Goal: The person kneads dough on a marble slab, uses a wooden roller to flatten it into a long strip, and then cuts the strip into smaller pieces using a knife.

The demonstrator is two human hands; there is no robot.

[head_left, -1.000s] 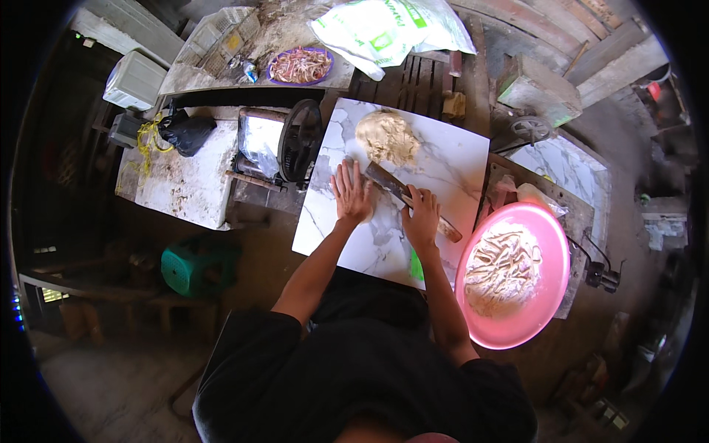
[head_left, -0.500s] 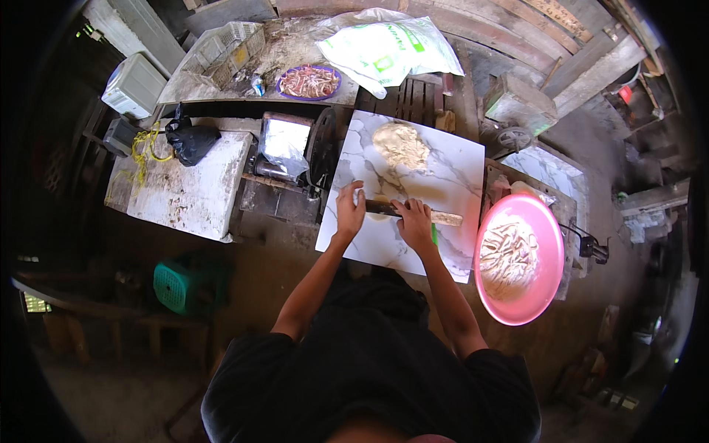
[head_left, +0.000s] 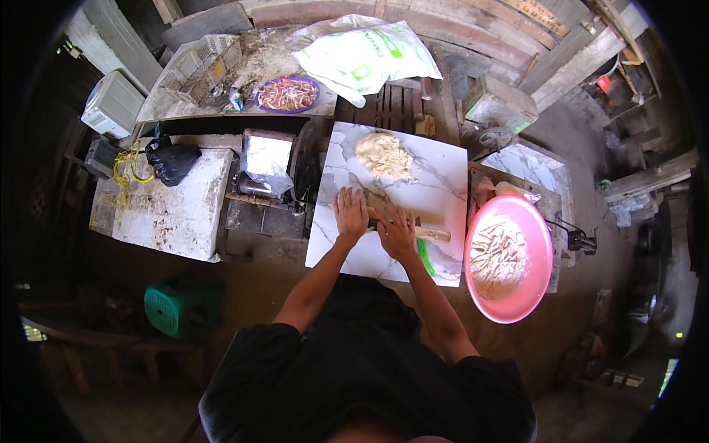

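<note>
On the white marbled board [head_left: 336, 166], a pale roll, apparently dough [head_left: 434, 234], lies crosswise, its right end sticking out past my right hand. My left hand [head_left: 351, 213] rests palm down by the roll's left end, fingers stretched forward. Close beside it, my right hand [head_left: 396, 230] presses flat over the roll with its fingers apart, hiding the middle part. A green strip [head_left: 425, 257], perhaps a tool's handle, shows beside my right wrist; its other end is hidden. A larger lump of pale dough [head_left: 383, 155] sits farther back on the board.
Right of the board stands a pink basin [head_left: 545, 255] with floury strips. Behind are a white sack [head_left: 369, 63], a purple-rimmed tray [head_left: 258, 101] of reddish pieces and a crate [head_left: 199, 70]. A roller machine [head_left: 267, 159] and a black bag [head_left: 172, 159] are left. A green stool [head_left: 168, 310] stands lower left.
Both hands have flattened, their fingers now stretched forward. My right hand has come closer to the left one, and more of the green strip shows. The whole view has shifted slightly.
</note>
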